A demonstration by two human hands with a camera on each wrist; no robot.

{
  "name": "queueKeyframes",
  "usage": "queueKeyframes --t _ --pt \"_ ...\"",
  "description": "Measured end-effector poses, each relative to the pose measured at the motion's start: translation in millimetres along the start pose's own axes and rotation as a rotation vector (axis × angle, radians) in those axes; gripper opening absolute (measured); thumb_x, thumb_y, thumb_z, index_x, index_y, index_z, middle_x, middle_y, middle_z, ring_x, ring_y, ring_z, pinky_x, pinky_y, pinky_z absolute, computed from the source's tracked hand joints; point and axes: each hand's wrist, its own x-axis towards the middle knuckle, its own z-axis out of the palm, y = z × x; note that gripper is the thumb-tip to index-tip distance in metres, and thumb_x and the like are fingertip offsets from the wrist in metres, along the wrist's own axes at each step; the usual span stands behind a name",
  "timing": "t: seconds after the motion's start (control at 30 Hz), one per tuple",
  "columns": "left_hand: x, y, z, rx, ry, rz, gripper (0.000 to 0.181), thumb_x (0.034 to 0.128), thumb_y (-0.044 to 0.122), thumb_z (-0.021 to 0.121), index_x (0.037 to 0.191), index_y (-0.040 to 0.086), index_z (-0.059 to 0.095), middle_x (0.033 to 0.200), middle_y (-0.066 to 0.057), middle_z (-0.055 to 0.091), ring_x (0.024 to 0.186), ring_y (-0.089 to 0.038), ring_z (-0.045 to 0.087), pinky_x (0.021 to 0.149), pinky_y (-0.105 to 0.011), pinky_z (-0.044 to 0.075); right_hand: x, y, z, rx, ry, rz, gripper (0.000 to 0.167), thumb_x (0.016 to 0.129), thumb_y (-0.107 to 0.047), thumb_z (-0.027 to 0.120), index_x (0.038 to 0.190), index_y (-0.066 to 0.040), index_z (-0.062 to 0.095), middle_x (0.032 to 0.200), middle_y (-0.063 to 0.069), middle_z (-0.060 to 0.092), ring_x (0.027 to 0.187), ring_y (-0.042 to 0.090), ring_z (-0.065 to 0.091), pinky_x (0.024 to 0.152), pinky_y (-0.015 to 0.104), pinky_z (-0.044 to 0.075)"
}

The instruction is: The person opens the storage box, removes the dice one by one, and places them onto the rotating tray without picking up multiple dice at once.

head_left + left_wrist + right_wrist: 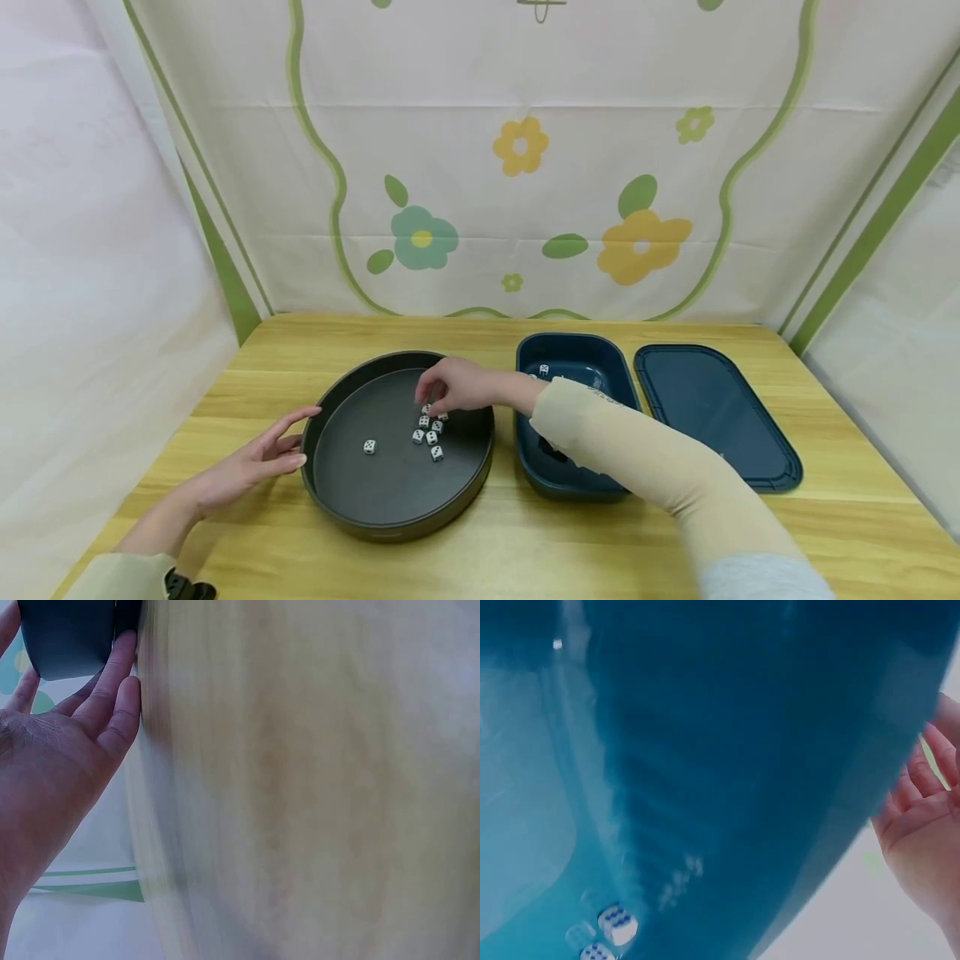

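A round dark pan [360, 492] stands on the wooden table. Inside it, several white dice [432, 437] lie in a loose cluster, and a single die [370, 447] sits apart to the left. My left hand [251, 462] rests its extended fingers and thumb against the pan's left side. Over the cluster, my right hand [461, 384] points bent fingers down, a die at its fingertips; whether it pinches that die is unclear. Beneath my right forearm stands a deep blue box [573, 346]. In the right wrist view its wall hides my right fingertips.
Dice [617, 924] also lie inside the blue box. A flat blue lid [720, 408] lies right of the box. Behind the table [247, 392] hangs a white cloth [465, 75] with printed flowers, and more cloth hangs at both sides.
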Motion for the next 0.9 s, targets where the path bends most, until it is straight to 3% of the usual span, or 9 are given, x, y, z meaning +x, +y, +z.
queueKeyframes --t 0.17,0.3,0.43,0.6,0.73,0.9 --pt "0.6 0.5 1.0 0.011 0.004 0.003 0.064 0.1026 0.014 0.048 0.156 0.02 0.012 0.154 -0.03 0.012 0.137 -0.05 0.013 0.098 -0.057 0.033 -18.5 4 -14 0.024 0.012 -0.014 0.02 0.091 -0.007 0.069 0.11 -0.003 0.068 0.109 0.008 0.066 0.088 0.009 0.06 0.079 0.022 0.047" --pt "-0.1 0.1 0.7 0.022 0.008 0.008 0.065 0.1025 0.014 0.048 0.156 0.02 0.012 0.156 -0.029 0.007 0.137 -0.053 0.01 0.098 -0.062 0.03 -38.0 9 -26 0.038 0.038 -0.013 0.019 0.091 -0.008 0.069 0.109 -0.005 0.068 0.108 0.007 0.067 0.089 0.01 0.06 0.08 0.023 0.048" --pt "-0.6 -0.5 -0.5 0.027 0.018 -0.016 0.065 0.1024 0.015 0.049 0.156 0.022 0.013 0.157 -0.026 0.006 0.137 -0.051 0.009 0.099 -0.06 0.03 -59.1 16 -37 0.032 0.077 -0.005 0.017 0.091 -0.008 0.069 0.108 -0.008 0.069 0.105 0.002 0.067 0.092 0.011 0.061 0.081 0.025 0.048" --pt "-0.9 -2.0 -1.4 0.022 0.018 -0.031 0.065 0.1026 0.016 0.049 0.156 0.022 0.012 0.157 -0.023 0.005 0.137 -0.05 0.009 0.1 -0.055 0.031 -83.5 32 -46 0.048 0.122 -0.014 0.018 0.091 -0.008 0.068 0.109 -0.005 0.069 0.104 0.003 0.067 0.09 0.012 0.063 0.079 0.029 0.051" --pt "-2.2 -1.4 -1.8 0.024 0.009 -0.02 0.064 0.1027 0.015 0.048 0.156 0.022 0.012 0.157 -0.025 0.006 0.137 -0.051 0.01 0.098 -0.047 0.035 -102.6 43 -49 0.074 0.161 -0.003 0.017 0.091 -0.009 0.069 0.108 -0.006 0.07 0.103 0.003 0.068 0.085 0.011 0.063 0.076 0.029 0.051" --pt "-3.6 -0.4 -3.1 0.02 -0.002 0.013 0.065 0.1029 0.012 0.047 0.156 0.02 0.011 0.156 -0.029 0.004 0.136 -0.055 0.009 0.096 -0.05 0.035 -120.8 53 -52 0.12 0.21 0.037 0.019 0.092 -0.011 0.069 0.11 -0.007 0.069 0.102 0.003 0.067 0.085 0.013 0.061 0.075 0.033 0.052"
